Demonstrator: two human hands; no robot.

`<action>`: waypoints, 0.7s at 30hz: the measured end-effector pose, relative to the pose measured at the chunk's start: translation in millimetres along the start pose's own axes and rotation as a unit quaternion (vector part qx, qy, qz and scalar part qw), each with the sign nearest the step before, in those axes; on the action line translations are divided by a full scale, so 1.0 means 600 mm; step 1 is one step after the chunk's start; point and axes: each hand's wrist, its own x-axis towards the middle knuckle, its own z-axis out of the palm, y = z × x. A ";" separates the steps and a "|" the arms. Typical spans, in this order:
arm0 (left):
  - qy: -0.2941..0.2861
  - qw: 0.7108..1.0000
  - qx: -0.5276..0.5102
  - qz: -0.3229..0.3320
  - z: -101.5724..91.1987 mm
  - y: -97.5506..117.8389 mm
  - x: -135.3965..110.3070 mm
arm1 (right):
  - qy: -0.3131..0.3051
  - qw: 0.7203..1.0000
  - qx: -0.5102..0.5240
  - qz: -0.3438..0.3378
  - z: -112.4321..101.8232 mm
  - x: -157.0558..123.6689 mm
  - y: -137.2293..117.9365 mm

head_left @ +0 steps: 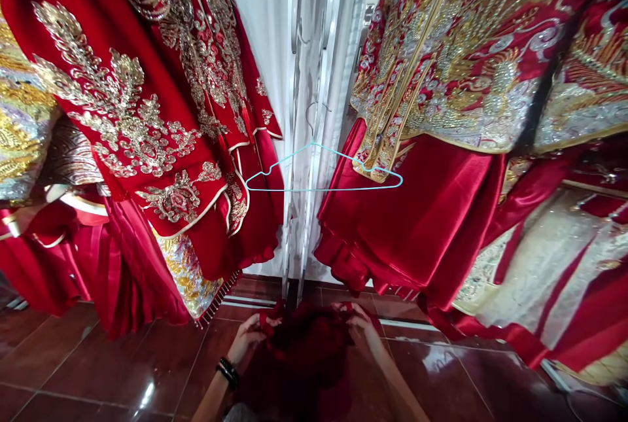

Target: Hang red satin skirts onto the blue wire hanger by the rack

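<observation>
A dark red cloth garment [309, 350] is stretched between my two hands at the bottom middle of the head view. My left hand [248, 335], with a black band on its wrist, grips its left edge. The right edge is pinched in my right hand [360, 320]. Folds of cloth hide some of the fingertips, and the garment's lower part fades into shadow. Beyond and above the hands, a thin light-blue hanger [324, 189] hangs bare by its metal hook, apart from both hands.
Red jackets with beaded embroidery hang on the left [171, 82] and right [466, 49], over red satin skirts [417, 206]. White metal rack posts [294, 232] stand between them. A pale sheer garment [534, 265] hangs at far right. The floor is glossy red-brown tile [122, 369].
</observation>
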 end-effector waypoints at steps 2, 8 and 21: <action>0.009 0.999 -0.047 0.003 0.005 -0.003 0.000 | 0.018 0.999 0.051 0.007 0.005 -0.005 -0.008; 0.023 0.996 -0.065 0.051 0.035 0.031 0.009 | 0.023 0.994 0.104 0.019 0.040 -0.011 -0.039; -0.085 0.996 0.008 0.033 0.103 0.096 -0.009 | -0.183 0.976 -0.114 -0.020 0.100 -0.023 -0.090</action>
